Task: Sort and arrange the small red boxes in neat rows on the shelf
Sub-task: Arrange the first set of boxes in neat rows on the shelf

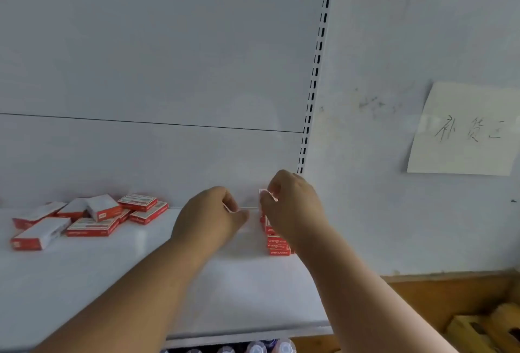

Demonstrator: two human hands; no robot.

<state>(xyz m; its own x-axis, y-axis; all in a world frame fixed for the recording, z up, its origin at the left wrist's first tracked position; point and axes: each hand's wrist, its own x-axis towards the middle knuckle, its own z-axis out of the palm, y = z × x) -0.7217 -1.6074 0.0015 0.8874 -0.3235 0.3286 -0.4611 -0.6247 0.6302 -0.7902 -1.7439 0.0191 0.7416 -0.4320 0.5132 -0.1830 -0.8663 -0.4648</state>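
Note:
Several small red boxes [92, 216] lie in a loose jumble at the left of the white shelf [84, 282]. At the shelf's right end a stack of red boxes [277, 244] stands against the side. My right hand [292, 206] pinches a small red box [266, 194] at the top of that stack. My left hand [211, 217] is just left of the stack with its fingers curled round another small red box [229, 208], of which only an edge shows.
A slotted metal upright [315, 76] runs up the back panel at the shelf's right end. A paper note [464, 130] with handwriting hangs on the wall to the right. Bottle caps [261, 348] show below the shelf's front edge. Wooden pieces [478, 324] sit at lower right.

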